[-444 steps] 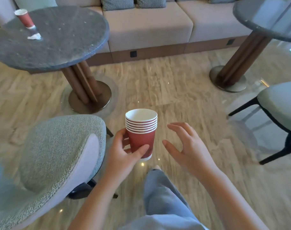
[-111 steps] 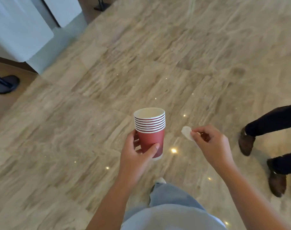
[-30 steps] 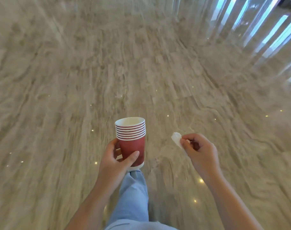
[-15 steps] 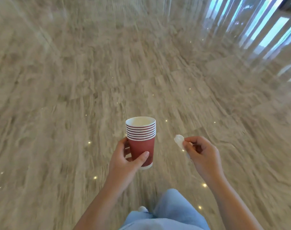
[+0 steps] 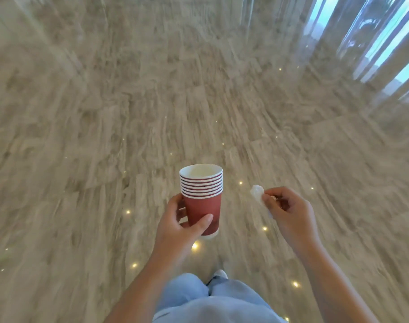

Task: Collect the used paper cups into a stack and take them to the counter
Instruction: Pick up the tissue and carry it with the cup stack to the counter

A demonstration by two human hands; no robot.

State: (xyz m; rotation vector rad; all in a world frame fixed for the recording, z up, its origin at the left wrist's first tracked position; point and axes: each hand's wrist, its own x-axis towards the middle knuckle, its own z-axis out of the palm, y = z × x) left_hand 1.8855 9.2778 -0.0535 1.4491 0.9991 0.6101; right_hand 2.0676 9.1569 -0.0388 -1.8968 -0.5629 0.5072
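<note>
Over a pale, streaky stone floor (image 5: 105,136), a person holds a stack of red paper cups (image 5: 202,199) upright in front of them, well above the ground. Their left hand (image 5: 177,227) wraps around the lowest cup, thumb pressed across its front and the other fingers curled behind it. White rims crowd together at the top of the stack, and the uppermost cup shows a pale inside. Just beside it, apart from the cups, their right hand (image 5: 287,210) pinches a small crumpled white scrap (image 5: 257,193) between thumb and forefinger, the remaining fingers curled in. Light blue trousers (image 5: 205,297) and a shoe tip (image 5: 219,273) show below. Small bright spots glint on the floor, and tall glass panels (image 5: 373,38) stand at the far right.
</note>
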